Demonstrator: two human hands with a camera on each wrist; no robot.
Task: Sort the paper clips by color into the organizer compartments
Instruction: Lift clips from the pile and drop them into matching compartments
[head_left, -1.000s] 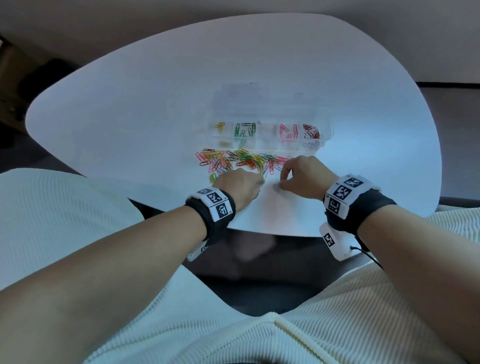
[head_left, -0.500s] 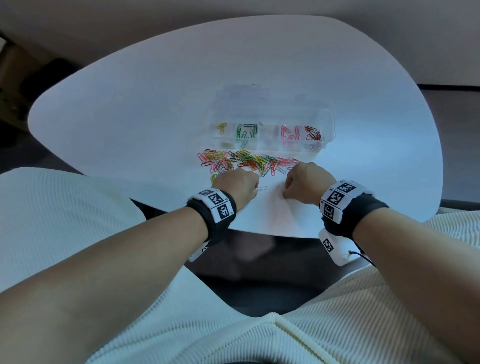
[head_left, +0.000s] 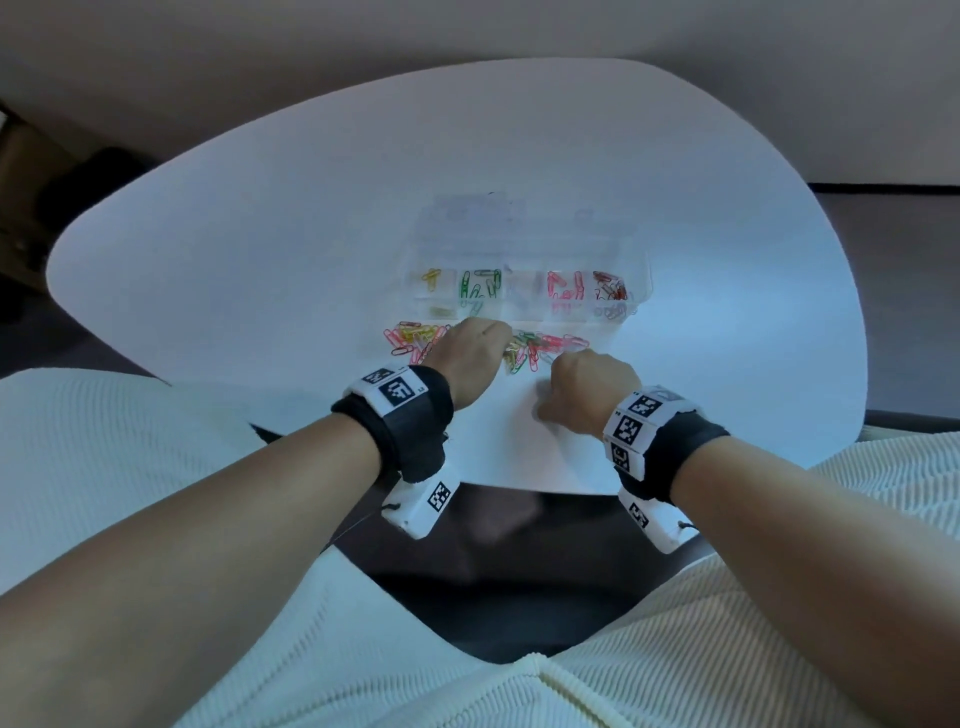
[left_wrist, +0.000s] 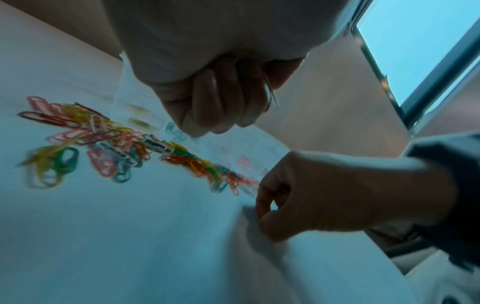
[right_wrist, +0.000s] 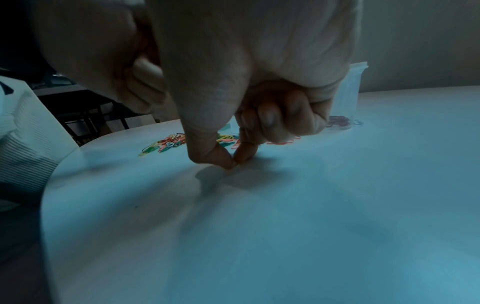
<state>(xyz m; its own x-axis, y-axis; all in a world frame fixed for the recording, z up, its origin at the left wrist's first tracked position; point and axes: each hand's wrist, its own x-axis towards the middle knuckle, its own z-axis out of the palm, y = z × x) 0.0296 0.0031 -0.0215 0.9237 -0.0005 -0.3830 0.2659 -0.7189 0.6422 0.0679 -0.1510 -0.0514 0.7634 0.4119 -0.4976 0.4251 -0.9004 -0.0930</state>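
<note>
A loose pile of coloured paper clips (head_left: 550, 343) lies on the white table, just in front of the clear organizer (head_left: 643, 291). Its compartments hold yellow, green, pink and dark red clips. My left hand (head_left: 475, 356) hovers over the middle of the pile with its fingers curled. In the left wrist view the left hand (left_wrist: 228, 107) grips a pale paper clip (left_wrist: 273, 98). My right hand (head_left: 587, 395) is nearer the table's front edge. Its thumb and forefinger (right_wrist: 233, 163) pinch together on the bare tabletop, and I see nothing between the tips.
The white table (head_left: 260, 234) curves round at its front edge close under both wrists. My lap in ribbed cream fabric (head_left: 156, 467) lies below it. Bare tabletop stretches left, right and behind the organizer.
My left hand has moved forward from the bare table onto the pile. The pale clip that lay between the hands is gone from the table. The right hand has drawn slightly back towards me.
</note>
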